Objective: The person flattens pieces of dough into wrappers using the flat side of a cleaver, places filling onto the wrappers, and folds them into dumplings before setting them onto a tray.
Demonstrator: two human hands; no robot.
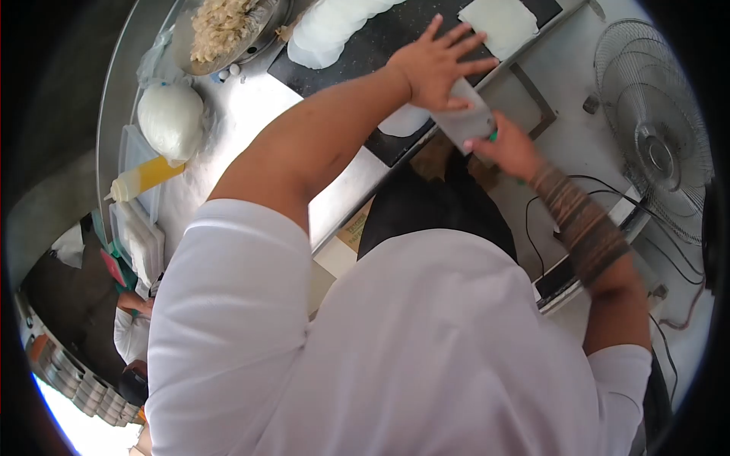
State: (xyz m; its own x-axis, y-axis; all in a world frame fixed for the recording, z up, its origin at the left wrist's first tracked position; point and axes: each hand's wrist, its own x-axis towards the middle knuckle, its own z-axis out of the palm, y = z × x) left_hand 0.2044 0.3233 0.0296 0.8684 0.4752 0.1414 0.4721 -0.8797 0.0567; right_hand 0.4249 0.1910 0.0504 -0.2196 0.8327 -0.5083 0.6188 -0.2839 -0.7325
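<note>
My right hand (pixel 513 148) grips a cleaver by its handle, of which a bit of green shows. The broad grey blade (pixel 465 120) reaches over the edge of the black board (pixel 395 45). With fingers spread wide, my left hand (pixel 437 67) is above the board, its palm and thumb over the blade's far end; whether it presses on the metal I cannot tell. A thin white dough sheet (pixel 404 120) lies on the board beside the blade. Beyond my left fingertips is a squarish white stack of sheets (pixel 502 26). Overlapping round white wrappers (pixel 327 34) line the board's far side.
A metal bowl (pixel 262 42) of chunky beige filling (pixel 217 30) stands at the back left. Near it are a bagged white mass (pixel 171 121), a yellow squeeze bottle (pixel 148 178) and plastic containers (pixel 137 235). A fan (pixel 654 144) and cables are at right. Another person (pixel 133 330) is at lower left.
</note>
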